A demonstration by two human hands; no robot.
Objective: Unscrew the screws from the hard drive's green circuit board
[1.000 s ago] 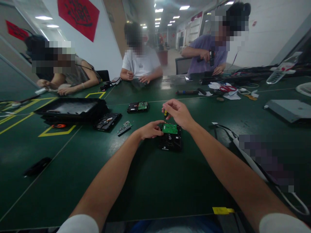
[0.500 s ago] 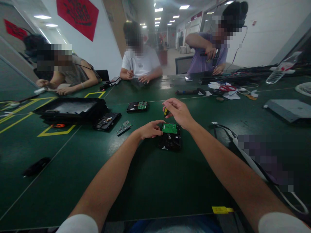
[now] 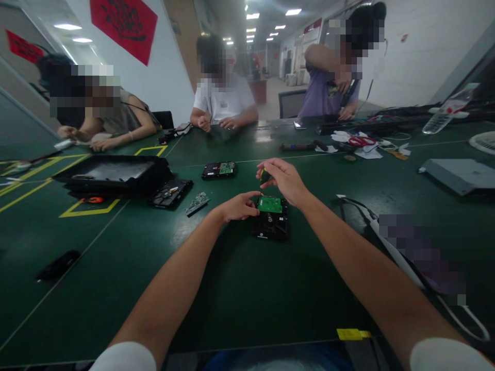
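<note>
A black hard drive point(image 3: 270, 226) with a green circuit board point(image 3: 269, 204) lies flat on the table before me. My left hand point(image 3: 240, 206) grips its left side near the far corner, forefinger along the far edge and thumb by the board. Above the far edge, my right hand point(image 3: 284, 178) is closed around the yellow-and-black handle of a screwdriver point(image 3: 264, 176), held upright. The shaft and tip are too small to make out. To the left lies a small loose circuit board point(image 3: 198, 203), and farther off a second hard drive point(image 3: 218, 170).
A black tray point(image 3: 112, 172) stands at left, with another hard drive point(image 3: 170, 194) against its right side. A grey metal box point(image 3: 460, 175) and a power strip cable point(image 3: 398, 252) lie to the right. Three people sit across the table point(image 3: 240, 288).
My right hand has turned slightly and the screwdriver handle with it. My left hand and the hard drive stay in place. Across the table, the person at right has shifted their raised arm.
</note>
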